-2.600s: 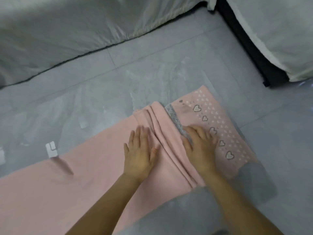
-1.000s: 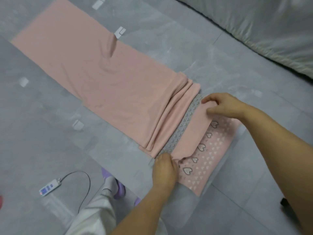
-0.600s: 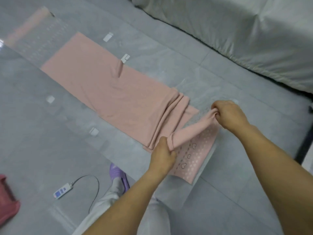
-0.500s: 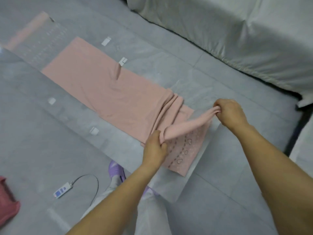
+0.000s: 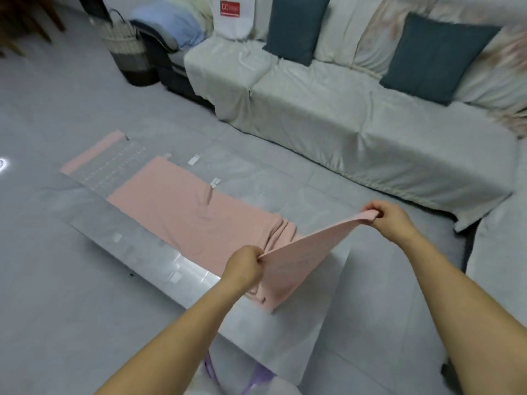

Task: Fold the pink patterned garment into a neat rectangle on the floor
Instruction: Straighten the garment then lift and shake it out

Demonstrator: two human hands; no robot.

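- Garment (image 5: 182, 212): the pink garment lies stretched out long on the grey tiled floor (image 5: 57, 323), running from far left toward the person. Its near end is off the floor.
- Left hand (image 5: 242, 266): closed in a pinch on the near corner of the lifted end.
- Right hand (image 5: 390, 219): closed in a pinch on the opposite corner of the same end, held higher and well apart from the left.
- Lifted end: the cloth is drawn taut between the two hands as a flat panel; its lower edge trails to the floor by the person's knees. A bunch of creases sits where the raised part meets the flat part.
- Pattern: not legible on the raised panel.
- Surroundings: a covered sofa (image 5: 356, 124) stands beyond the garment, clear of it.
- Step in hand, as judged: a lengthwise fold, carrying the near end over the flat body of the garment.
- Progress, as judged: early; most of the length is unfolded.
- Next move calls for: both corners travelling together toward the far end, kept level and taut, then laid with side edges matching the layer beneath and the bunched creases pressed out.
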